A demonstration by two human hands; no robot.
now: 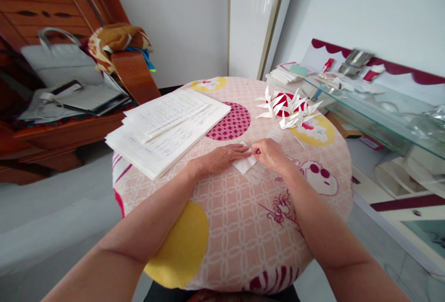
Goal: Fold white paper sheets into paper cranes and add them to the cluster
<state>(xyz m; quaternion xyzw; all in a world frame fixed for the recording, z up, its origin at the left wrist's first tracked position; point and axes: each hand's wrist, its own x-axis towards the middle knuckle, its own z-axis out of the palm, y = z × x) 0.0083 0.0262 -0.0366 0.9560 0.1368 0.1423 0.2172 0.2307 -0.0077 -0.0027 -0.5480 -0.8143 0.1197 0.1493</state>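
Note:
A small piece of folded white paper (244, 166) lies on the cloth-covered round table (236, 218). My left hand (222, 157) rests on its left side, fingers stretched out and pressing it flat. At its right edge, my right hand (268, 154) is closed, with thumb and index finger pinched on the paper; the fingertips partly cover it. Beyond my right hand sits a cluster of folded white paper cranes (290, 110). A thin white strip (299, 142) lies between the cranes and my right wrist.
A stack of written paper sheets (167, 128) covers the table's left back. Along the right stands a glass shelf (382, 112) with assorted items. At the left is a wooden bench (135, 72) holding a grey bag (62, 63) and a brown cloth (120, 42).

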